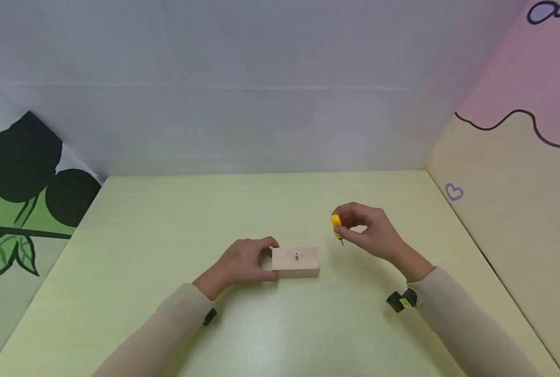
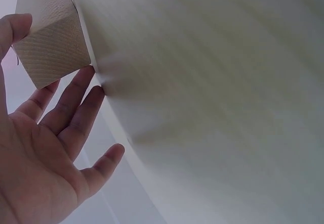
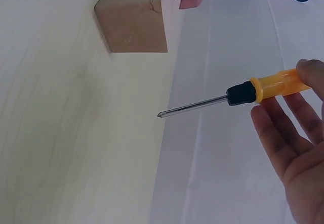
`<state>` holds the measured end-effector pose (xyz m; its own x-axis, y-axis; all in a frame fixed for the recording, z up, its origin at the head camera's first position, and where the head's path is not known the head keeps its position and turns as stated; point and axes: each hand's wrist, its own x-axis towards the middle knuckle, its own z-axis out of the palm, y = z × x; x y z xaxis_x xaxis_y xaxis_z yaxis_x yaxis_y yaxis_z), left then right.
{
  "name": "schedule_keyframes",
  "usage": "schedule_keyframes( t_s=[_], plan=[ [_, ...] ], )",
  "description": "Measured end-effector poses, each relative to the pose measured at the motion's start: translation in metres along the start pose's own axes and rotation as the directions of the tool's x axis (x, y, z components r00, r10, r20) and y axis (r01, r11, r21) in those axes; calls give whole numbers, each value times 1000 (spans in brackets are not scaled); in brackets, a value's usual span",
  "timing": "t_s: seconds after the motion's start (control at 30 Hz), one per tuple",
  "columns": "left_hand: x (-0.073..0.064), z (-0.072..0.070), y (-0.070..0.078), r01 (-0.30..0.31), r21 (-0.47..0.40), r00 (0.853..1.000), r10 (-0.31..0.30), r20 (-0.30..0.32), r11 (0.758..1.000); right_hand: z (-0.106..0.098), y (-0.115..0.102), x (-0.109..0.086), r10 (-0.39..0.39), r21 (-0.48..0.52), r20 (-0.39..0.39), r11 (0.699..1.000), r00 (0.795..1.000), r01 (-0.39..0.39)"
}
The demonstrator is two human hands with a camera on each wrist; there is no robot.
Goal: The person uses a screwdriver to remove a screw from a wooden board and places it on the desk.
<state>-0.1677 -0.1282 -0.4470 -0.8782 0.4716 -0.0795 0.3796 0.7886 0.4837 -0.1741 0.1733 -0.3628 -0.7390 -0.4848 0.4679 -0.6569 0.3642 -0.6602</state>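
Note:
A pale wooden block [image 1: 296, 262] lies on the table, and a screw [image 1: 296, 256] stands upright from its top face. My left hand [image 1: 246, 260] grips the block's left end between thumb and fingers; in the left wrist view the thumb presses one side of the block [image 2: 53, 42]. To the right of the block and above the table, my right hand [image 1: 371, 230] holds a small screwdriver [image 1: 336, 222] by its yellow handle. In the right wrist view the screwdriver [image 3: 243, 93] shows a black collar and a bare metal shaft, its tip apart from the block [image 3: 134, 19].
The light wooden table [image 1: 190, 209] spreads around both hands. Behind it rises a pale grey wall [image 1: 261, 125], with a painted panel [image 1: 506, 209] along the right side and a leaf-patterned panel [image 1: 11, 209] at the left.

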Motion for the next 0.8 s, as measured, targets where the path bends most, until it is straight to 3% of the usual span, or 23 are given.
schedule_keyframes(
  t_s=[0.3, 0.8],
  plan=[
    [1, -1, 1, 4, 6, 1000, -4, -3, 1000, 11, 14, 1, 25, 60, -51, 998, 998, -22],
    [1, -1, 0, -5, 10, 1000, 5, -15, 1000, 36, -4, 6, 60, 323, -149, 946, 987, -9]
  ],
)
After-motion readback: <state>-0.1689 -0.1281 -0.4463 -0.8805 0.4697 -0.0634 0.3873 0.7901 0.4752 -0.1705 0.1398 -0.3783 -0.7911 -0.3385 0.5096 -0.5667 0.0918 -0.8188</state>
